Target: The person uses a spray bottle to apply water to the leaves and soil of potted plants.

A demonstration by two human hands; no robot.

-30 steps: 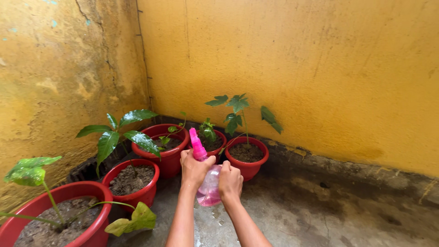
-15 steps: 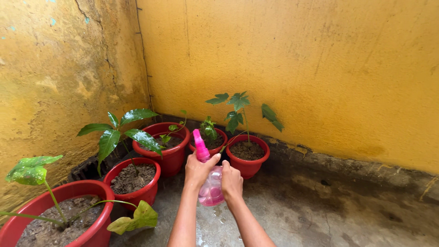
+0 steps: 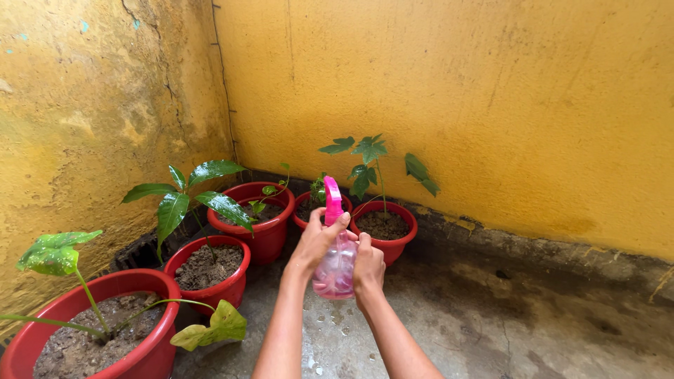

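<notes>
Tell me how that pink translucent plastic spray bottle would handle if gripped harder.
The pink translucent plastic spray bottle looks thin-walled, so it probably flexes under squeeze. Both the left hand and right hand steady it, hinting it may be slippery; the concrete floor is wet.

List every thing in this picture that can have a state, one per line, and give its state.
Spray bottle: upright, held by both hands.
Left hand: gripping the bottle's pink head.
Right hand: wrapped around the bottle body.
Red pots: upright, filled with soil.
Leaves: wet, glossy.
Floor: damp.
</notes>
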